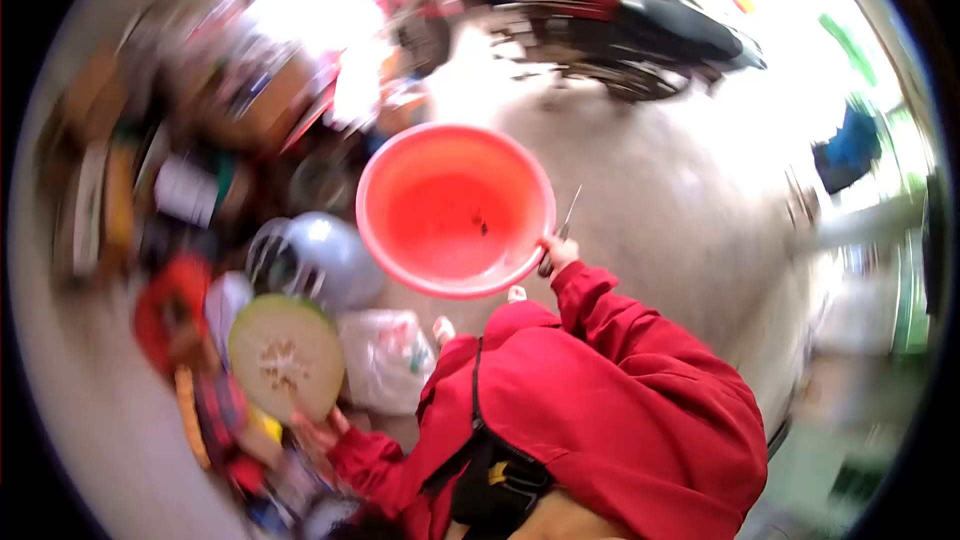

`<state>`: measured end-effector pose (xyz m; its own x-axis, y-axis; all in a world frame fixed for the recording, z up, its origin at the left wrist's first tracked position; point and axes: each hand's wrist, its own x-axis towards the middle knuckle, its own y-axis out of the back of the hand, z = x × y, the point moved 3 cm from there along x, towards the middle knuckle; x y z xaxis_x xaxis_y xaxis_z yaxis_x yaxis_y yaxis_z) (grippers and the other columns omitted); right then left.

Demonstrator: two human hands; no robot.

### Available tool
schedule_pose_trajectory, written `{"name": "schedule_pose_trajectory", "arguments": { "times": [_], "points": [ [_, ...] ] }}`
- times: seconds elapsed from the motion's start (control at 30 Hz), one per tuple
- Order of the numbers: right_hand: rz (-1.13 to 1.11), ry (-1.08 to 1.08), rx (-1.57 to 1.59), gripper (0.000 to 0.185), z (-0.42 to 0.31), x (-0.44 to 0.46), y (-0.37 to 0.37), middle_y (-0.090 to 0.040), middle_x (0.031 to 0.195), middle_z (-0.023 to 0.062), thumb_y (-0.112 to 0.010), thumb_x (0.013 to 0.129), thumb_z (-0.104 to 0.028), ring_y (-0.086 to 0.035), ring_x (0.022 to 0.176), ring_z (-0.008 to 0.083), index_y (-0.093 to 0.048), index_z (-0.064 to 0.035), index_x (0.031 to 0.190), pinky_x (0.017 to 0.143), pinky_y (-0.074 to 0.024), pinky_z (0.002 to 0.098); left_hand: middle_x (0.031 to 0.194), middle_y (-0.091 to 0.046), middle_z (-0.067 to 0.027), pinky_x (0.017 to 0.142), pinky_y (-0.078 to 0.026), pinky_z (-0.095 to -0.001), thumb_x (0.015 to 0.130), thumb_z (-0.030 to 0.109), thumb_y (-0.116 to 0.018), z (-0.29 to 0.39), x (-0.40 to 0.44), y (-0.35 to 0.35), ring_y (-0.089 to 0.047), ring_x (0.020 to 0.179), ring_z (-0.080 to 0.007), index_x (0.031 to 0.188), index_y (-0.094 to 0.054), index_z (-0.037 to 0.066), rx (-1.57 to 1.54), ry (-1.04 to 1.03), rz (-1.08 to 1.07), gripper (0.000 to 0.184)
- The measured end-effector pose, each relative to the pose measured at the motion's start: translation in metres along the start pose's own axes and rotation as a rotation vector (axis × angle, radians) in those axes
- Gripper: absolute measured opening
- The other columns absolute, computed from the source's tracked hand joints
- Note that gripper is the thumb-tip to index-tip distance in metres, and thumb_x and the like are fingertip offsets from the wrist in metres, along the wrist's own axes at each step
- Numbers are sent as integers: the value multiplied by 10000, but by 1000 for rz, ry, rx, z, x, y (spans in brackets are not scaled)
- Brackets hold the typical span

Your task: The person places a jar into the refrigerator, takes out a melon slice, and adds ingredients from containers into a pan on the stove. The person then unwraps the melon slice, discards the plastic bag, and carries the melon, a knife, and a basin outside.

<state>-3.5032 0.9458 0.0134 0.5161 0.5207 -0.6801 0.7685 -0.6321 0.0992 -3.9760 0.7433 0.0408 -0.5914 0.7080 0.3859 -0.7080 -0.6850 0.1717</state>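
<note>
A large cut winter melon (287,358) is at the left, its pale face with seeds in the middle turned up towards me and a green rind round the edge. My left hand (320,433) grips its lower edge, the fingers partly hidden. My right hand (563,251) is closed on the rim of a red plastic basin (395,258) and also on a knife (572,210). The knife's thin blade points up and away, with its dark handle in my fist. Small dark bits lie on the basin's bottom.
A grey helmet (335,258) and a white plastic bag (385,360) are beside the melon. Boxes (265,105), bags and clutter pile up on the left. A motorbike (640,30) stands at the back on the concrete floor (660,170). Much of the view is blurred.
</note>
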Motion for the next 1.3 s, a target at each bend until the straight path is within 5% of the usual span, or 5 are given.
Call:
{"name": "schedule_pose_trajectory", "arguments": {
  "times": [0.1,0.43,0.77,1.13,1.3],
  "points": [
    [246,-75,152,134,6,0,110,-534,578,78,-608,615,-60,-510,482,181,-554,27,701,421,-385,309,1217,-411,-91,862,-394,-362,773,378,-549,68,44,-109,-427,1078,-237,1220,-355,47,-756,734,188,589],
    [796,33,814,110,48,52,387,-508,550,54,-630,659,-58,-463,390,165,-531,-19,685,367,-365,301,1106,-510,-79,803,-444,-346,721,413,-602,123,-54,-456,-503,984,-215,1133,-444,54,-1016,906,-705,569],
    [918,63,979,200,-40,110,532,-399,419,26,-640,664,-79,-336,270,157,-447,-58,615,317,-294,302,1128,-495,-89,788,-465,-411,797,319,-534,252,-207,-739,-492,1017,-257,1150,-417,69,-1077,1276,-1068,448],
    [1192,15,1047,155,-144,216,715,-525,634,45,-629,675,-98,-493,487,159,-525,-19,760,417,-401,294,1054,-502,-84,926,-302,-381,846,339,-437,412,-395,-1020,-441,1022,-222,1058,-451,8,-947,1451,-1507,393],
    [1311,150,1192,144,-158,274,801,-530,627,56,-621,696,-121,-497,456,169,-520,-25,734,394,-414,296,1056,-485,-103,911,-306,-386,852,362,-419,470,-477,-1146,-425,1012,-229,1052,-445,6,-927,1244,-1672,410]
  ]
}}
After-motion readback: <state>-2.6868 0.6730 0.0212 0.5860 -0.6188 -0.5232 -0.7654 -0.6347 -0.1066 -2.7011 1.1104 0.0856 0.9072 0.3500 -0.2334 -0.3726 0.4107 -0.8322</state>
